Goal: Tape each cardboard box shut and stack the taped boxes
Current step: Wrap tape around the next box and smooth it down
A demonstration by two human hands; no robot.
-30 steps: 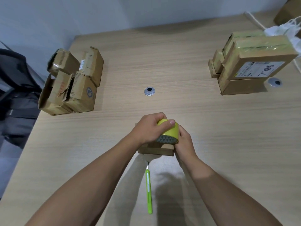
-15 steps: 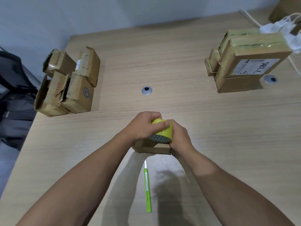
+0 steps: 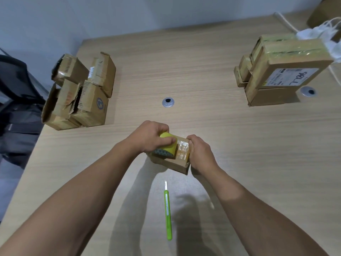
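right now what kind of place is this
Probably an office, used for packing parcels: a wood-look desk with a cable grommet, an office chair beside it, open cardboard boxes on one side and a taped stack on the other.

Light: bright, even, diffuse, from overhead. Soft, broad forearm shadows lie on the table [image 3: 239,145] nearer the viewer than the grip, around the green knife [image 3: 168,209]. A thin dark shadow sits under the right hand [image 3: 201,154].

Glare: clear tape on the small box [image 3: 173,164] glints just right of the tape roll [image 3: 168,149] gripped by the left hand [image 3: 149,139]. Far right beyond the grip, the taped stack [image 3: 282,71] shines and the white bag [image 3: 313,32] is washed out.

Focus: sharp at the grip.

Distortion: table edges bow; forearms stretch toward the bottom.
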